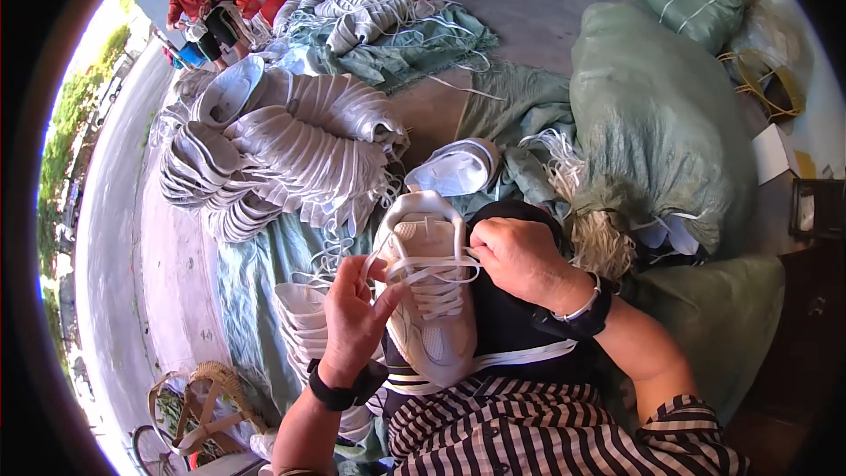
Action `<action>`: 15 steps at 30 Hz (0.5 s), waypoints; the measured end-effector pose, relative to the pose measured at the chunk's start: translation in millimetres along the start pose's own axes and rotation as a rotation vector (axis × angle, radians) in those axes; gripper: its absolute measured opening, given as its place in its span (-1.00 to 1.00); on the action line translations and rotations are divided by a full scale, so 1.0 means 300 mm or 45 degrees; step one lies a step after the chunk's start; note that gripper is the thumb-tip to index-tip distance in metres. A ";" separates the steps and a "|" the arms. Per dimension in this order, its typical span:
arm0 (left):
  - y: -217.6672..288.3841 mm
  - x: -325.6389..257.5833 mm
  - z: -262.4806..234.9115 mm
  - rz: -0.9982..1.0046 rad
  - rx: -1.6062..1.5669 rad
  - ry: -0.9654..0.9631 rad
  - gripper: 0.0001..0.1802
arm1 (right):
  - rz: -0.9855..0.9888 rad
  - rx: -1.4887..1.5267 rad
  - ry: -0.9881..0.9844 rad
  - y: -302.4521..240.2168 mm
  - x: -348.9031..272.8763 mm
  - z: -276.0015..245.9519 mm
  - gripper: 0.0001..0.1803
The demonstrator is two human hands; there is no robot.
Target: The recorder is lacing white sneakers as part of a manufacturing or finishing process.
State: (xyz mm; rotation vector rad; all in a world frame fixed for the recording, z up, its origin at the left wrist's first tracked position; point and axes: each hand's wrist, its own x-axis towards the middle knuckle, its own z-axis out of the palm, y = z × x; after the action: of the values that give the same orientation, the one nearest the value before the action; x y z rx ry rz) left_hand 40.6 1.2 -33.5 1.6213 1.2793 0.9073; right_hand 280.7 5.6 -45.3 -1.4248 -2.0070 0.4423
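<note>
A white sneaker upper [435,339] lies on my lap, toe toward me and heel opening away. A flat white shoelace [432,262] is threaded in rows down its front, with loose loops across the top. On the left, my left hand [354,322] has its curled fingers on a stretch of lace beside the collar, its thumb at the shoe's edge. My right hand [520,256] is closed, pinching the lace at the shoe's right side. Another pale upper [454,167] rests just past the heel.
Nested grey-white uppers [300,137] are heaped at the left on green sheeting [256,291]. A large stuffed green sack [661,115] stands at the right, beside a bundle of loose laces [595,242]. A woven basket [207,405] sits lower left. Another person [201,4] sits far left.
</note>
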 end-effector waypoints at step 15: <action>0.025 -0.017 -0.010 -0.158 -0.180 -0.086 -0.93 | 0.066 0.036 -0.081 -0.007 0.024 -0.007 -0.86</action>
State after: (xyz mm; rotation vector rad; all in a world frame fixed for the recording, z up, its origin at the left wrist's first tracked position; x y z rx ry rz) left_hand 39.4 -4.0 -25.6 1.4344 1.2267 0.8401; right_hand 278.9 11.4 -40.4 -1.4651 -2.0093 0.5429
